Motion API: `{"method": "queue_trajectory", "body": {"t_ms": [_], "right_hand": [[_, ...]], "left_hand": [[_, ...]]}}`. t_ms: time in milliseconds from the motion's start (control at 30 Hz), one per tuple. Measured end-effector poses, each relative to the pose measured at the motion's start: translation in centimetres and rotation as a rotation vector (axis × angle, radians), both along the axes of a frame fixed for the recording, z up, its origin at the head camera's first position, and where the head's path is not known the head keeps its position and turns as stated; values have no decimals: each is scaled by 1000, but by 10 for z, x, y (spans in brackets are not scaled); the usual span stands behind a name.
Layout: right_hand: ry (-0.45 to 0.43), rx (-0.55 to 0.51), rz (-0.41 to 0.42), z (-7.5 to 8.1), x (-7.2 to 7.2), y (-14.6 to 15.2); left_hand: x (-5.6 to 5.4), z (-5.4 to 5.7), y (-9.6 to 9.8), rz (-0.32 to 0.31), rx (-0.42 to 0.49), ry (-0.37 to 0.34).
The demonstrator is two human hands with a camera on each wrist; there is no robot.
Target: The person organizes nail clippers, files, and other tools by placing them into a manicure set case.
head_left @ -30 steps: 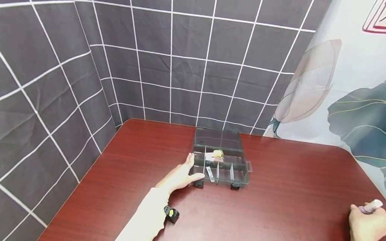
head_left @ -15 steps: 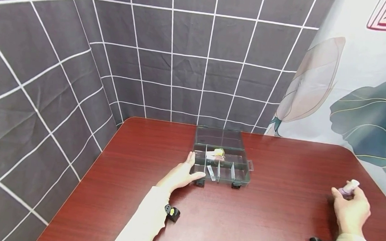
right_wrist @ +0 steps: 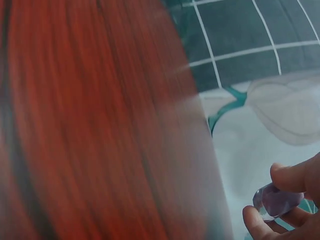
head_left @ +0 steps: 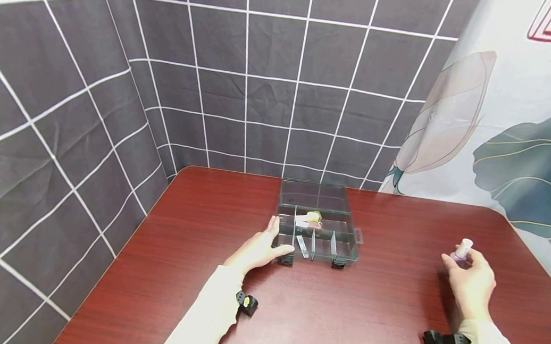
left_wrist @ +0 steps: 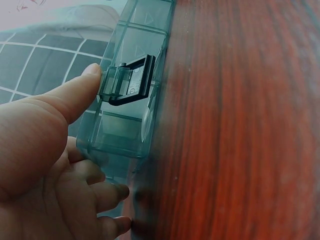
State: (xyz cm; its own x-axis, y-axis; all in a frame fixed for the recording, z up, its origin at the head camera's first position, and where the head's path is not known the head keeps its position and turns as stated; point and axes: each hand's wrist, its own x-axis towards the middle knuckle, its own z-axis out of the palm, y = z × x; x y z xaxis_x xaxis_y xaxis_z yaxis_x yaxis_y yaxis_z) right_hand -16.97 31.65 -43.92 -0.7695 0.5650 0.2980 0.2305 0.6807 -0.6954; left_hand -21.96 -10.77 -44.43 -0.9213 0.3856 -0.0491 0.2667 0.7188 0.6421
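A see-through grey-green compartment box stands with its lid raised near the table's back edge. My left hand holds its front left corner, thumb over the front rim by a black latch, fingers along the side. One front compartment contains a nail clipper; behind it lies a small yellow and white item. Off to the right, my right hand pinches a small nail polish bottle with a white cap. Its clear, purple-filled glass shows between thumb and fingers in the right wrist view.
The reddish-brown wooden table reaches a grey grid-patterned cloth at the back and left. A white leaf-print cloth hangs behind the right part. A clear tab sticks out from the box's right side.
My right hand has moved left across the table's right side, carrying the nail polish bottle towards the box. The left hand stays at the box's corner. The head view has shifted slightly.
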Motion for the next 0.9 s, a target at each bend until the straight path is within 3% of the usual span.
{"method": "queue_trajectory", "body": {"t_ms": [900], "right_hand": [[3,30,262,8,-29,-62]], "left_hand": [[-2,0,-1,3,-1,-14]]}}
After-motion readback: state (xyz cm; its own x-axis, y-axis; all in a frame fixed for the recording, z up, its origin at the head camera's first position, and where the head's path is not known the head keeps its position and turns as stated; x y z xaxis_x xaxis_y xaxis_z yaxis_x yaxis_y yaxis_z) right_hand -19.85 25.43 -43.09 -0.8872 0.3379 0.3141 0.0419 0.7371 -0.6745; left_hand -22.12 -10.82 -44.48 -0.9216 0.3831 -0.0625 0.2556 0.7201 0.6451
